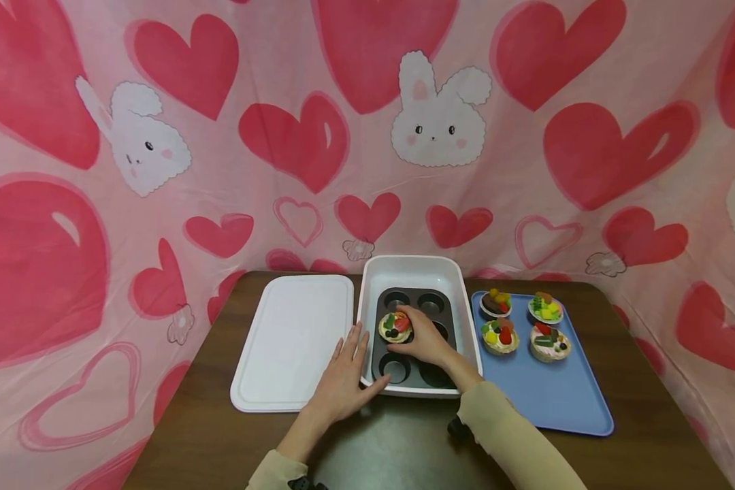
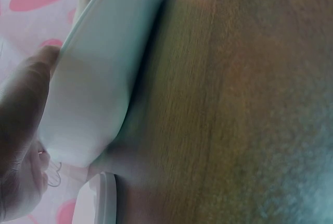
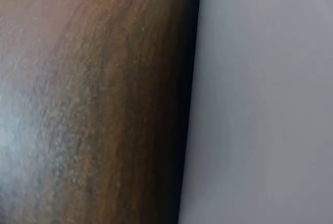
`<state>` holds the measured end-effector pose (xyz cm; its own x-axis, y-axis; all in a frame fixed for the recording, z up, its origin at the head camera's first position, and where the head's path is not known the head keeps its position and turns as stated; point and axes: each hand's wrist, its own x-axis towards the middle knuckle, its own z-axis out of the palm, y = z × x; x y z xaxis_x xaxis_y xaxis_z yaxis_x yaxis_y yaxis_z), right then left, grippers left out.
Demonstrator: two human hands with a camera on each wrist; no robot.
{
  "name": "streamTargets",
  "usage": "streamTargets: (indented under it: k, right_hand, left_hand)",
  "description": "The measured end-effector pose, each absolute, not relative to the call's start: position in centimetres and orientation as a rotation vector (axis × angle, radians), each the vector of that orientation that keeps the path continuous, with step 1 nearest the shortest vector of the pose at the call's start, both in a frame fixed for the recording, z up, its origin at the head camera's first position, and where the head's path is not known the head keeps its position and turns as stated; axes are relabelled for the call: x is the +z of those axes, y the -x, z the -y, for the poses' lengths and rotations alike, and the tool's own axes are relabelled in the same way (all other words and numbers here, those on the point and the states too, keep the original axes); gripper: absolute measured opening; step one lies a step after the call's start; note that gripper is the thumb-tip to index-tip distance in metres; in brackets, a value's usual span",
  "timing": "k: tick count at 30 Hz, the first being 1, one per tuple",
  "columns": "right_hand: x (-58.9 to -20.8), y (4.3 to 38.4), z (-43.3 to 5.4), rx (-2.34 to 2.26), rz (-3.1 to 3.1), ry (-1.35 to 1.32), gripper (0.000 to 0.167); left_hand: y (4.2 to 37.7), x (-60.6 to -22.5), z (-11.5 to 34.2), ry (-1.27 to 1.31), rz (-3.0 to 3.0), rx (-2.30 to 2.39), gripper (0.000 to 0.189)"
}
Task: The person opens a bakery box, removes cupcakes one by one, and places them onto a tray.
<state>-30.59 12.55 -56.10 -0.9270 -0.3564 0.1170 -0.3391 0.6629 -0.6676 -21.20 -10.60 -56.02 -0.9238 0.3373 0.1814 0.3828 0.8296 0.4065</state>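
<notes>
My right hand point(image 1: 425, 340) holds a fruit tart point(image 1: 395, 327) between thumb and fingers, at a left-side cup of a dark muffin tin point(image 1: 413, 295). Red fruit, a green leaf and dark berries top the tart. The tin sits inside a white plastic tub point(image 1: 410, 269). At the tub's near left corner my left hand point(image 1: 341, 384) rests along the rim, fingers extended and thumb spread over the front edge. In the left wrist view, that hand's thumb point(image 2: 28, 94) lies against the tub's rim. The right wrist view shows only the tub's outer wall point(image 3: 260, 104) and the tabletop.
Left of the tub lies a white cutting board point(image 1: 297, 340). On the right, a blue tray point(image 1: 551, 401) carries several more fruit tarts point(image 1: 499, 337) at its far end. The brown wooden table point(image 1: 202, 435) backs onto a pink heart-patterned cloth point(image 1: 367, 156).
</notes>
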Motion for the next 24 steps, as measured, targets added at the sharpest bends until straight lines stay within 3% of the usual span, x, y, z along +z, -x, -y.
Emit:
streamTargets:
  k: [15,24]
  right_hand:
    - [-56.1,30.8,-12.6,-1.179,-2.800,0.525,0.089]
    - [-57.2,31.2,-12.9,-1.285,-2.903,0.780,0.075]
  left_hand:
    - [21.2,-55.7,10.6,0.578,2.918,-0.714,0.102]
    - [21.2,-55.9,10.5,0.574,2.907,-0.727,0.101]
